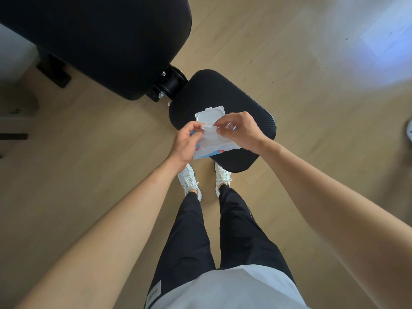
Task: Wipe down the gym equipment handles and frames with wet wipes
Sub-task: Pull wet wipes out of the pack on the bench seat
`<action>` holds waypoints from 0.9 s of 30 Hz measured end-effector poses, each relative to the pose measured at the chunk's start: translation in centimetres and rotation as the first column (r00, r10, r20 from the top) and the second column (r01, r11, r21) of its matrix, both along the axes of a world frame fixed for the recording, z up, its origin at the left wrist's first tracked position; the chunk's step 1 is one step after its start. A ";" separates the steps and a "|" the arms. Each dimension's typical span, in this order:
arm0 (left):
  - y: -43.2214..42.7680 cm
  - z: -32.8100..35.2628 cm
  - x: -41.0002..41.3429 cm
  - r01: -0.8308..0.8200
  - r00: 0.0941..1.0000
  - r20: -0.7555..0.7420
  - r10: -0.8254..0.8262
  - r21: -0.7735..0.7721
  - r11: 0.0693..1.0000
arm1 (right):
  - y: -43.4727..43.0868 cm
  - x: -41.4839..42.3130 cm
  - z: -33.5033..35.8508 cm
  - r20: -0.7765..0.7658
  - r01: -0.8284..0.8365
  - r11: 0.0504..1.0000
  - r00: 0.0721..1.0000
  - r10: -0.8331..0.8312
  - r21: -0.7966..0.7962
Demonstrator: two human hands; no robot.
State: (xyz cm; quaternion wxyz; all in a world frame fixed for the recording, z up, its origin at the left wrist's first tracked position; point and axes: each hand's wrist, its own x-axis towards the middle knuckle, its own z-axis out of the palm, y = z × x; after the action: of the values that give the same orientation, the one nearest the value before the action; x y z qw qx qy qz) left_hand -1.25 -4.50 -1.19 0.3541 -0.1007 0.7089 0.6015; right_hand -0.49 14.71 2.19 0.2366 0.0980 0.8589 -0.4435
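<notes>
A soft white and blue plastic pack of wet wipes (208, 152) lies on the black padded seat (225, 90) of a gym bench, near the seat's edge that is closest to the person. The pack's clear hard plastic lid (210, 114) stands open, folded back to the far side.

Both hands are directly over the pack. The left hand (186, 141) covers the left end of the pack, with its fingers curled, and it pinches the left part of a thin white wipe (210, 129) at the opening. The right hand (242, 130) comes from the right side and pinches the same wipe between thumb and forefinger; its other fingers are bent loosely above the pack. The wipe is stretched a little between the two hands, just above the opening.

Behind the seat, a black metal hinge (171, 83) joins it to the long black padded backrest (100, 41). The bench stands on a light wooden floor (301, 85). The person's two white laced shoes (189, 180) are just beside the near edge of the seat.
</notes>
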 end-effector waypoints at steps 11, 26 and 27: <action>0.7 -0.1 0.4 0.084 0.990 -0.098 -0.101 -0.163 0.983 | 0.6 -0.1 0.6 0.237 0.188 0.941 0.964 -0.122 -0.281; 0.3 1.3 -0.1 -0.058 0.997 -0.042 0.060 0.038 0.998 | 0.5 1.1 0.8 0.142 0.177 0.954 0.979 -0.146 -0.243; 0.3 1.4 0.0 -0.089 0.996 -0.002 0.090 0.085 0.992 | 0.2 1.1 0.6 0.072 0.088 0.986 0.994 -0.078 -0.144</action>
State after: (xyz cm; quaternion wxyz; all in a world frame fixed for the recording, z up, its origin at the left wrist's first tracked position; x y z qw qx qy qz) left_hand -1.27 -4.25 0.18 0.3288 -0.1159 0.6786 0.6465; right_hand 0.59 14.92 2.75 0.2529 0.1307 0.8106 -0.5117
